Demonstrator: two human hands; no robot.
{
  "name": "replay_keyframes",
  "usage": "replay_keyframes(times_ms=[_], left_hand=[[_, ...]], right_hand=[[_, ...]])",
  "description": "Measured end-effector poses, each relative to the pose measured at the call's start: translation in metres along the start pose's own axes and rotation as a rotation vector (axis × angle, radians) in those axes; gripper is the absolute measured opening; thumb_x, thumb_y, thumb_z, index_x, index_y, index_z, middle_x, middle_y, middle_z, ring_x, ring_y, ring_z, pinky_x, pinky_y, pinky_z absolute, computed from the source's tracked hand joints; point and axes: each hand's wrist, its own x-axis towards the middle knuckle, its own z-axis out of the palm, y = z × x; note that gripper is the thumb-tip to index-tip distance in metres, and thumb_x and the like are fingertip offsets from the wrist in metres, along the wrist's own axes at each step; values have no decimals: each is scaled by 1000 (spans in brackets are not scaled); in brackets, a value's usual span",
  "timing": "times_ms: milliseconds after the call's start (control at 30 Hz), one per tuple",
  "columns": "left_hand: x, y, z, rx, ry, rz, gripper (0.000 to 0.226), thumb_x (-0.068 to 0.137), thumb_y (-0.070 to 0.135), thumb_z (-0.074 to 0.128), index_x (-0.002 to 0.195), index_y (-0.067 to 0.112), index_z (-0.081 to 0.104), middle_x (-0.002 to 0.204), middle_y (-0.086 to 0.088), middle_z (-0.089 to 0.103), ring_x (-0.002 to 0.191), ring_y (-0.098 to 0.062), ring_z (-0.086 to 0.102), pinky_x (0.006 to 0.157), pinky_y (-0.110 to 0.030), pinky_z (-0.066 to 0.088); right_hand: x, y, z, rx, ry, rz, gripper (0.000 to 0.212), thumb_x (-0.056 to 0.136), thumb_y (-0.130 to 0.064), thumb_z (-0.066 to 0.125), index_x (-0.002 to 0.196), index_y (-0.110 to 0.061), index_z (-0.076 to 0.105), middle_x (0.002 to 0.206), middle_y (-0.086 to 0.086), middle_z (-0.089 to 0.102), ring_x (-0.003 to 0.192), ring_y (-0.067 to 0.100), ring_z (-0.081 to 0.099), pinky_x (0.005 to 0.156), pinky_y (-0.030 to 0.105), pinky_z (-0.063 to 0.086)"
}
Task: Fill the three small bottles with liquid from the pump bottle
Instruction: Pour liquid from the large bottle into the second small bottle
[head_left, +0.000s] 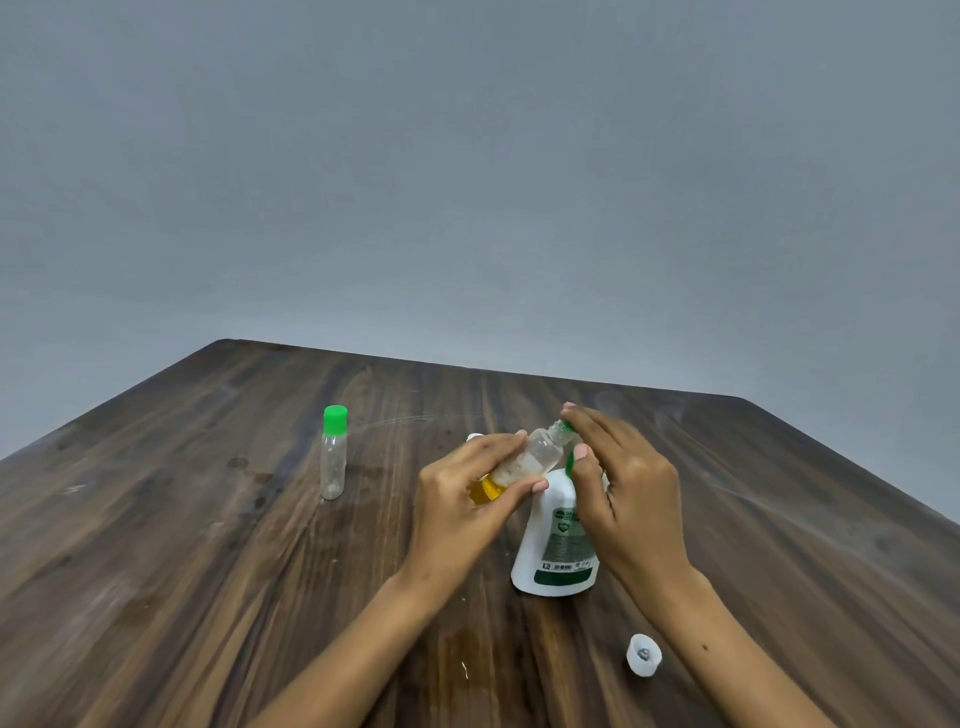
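Our left hand (467, 499) grips the small bottle (530, 457), tilted above the pump bottle (553, 545); our right hand (618, 467) pinches its green cap (569, 427). We should level it before uncapping.

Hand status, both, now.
Left hand: grips the small bottle.
Right hand: pinches that bottle's green cap.

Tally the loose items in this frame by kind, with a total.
Clear small bottles: 2, a capped one standing and one held tilted in the left hand.
White pump bottle: 1.
Loose white cap: 1.
Green cap in the right hand: 1.
Total: 5.
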Motion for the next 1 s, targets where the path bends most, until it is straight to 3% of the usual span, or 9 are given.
replay_keyframes(times_ms=[167, 400, 867, 1000], left_hand=[[2, -2, 0, 24, -1, 5, 38, 77, 20, 83, 110, 6, 73, 107, 4, 72, 101, -3, 67, 87, -28, 56], [3, -2, 0, 23, 12, 14, 37, 75, 14, 84, 109, 4, 73, 105, 2, 72, 99, -3, 67, 83, -15, 52], [1, -2, 0, 34, 1, 4, 38, 76, 17, 83, 111, 6, 72, 105, 3, 72, 99, -3, 66, 83, -20, 54], [0, -1, 1, 40, -3, 10, 39, 76, 17, 83, 112, 5, 72, 106, 2, 71, 99, -4, 67, 83, -21, 54]], right_hand=[[-6, 3, 6, 4, 3, 20, 44, 89, -26, 36, 112, -8, 69, 112, 1, 67, 101, 9, 60, 82, 13, 42], [0, 2, 4, -21, 0, 2, 43, 88, -25, 37, 110, -7, 70, 110, 2, 68, 99, 12, 62, 82, 11, 41], [-6, 0, 10, -30, 10, 44, 43, 87, -24, 36, 109, -8, 69, 107, 1, 68, 94, 11, 61, 74, 10, 39], [-2, -1, 5, -27, 15, 29, 43, 88, -25, 37, 110, -8, 70, 110, 1, 68, 97, 11, 61, 78, 11, 40]])
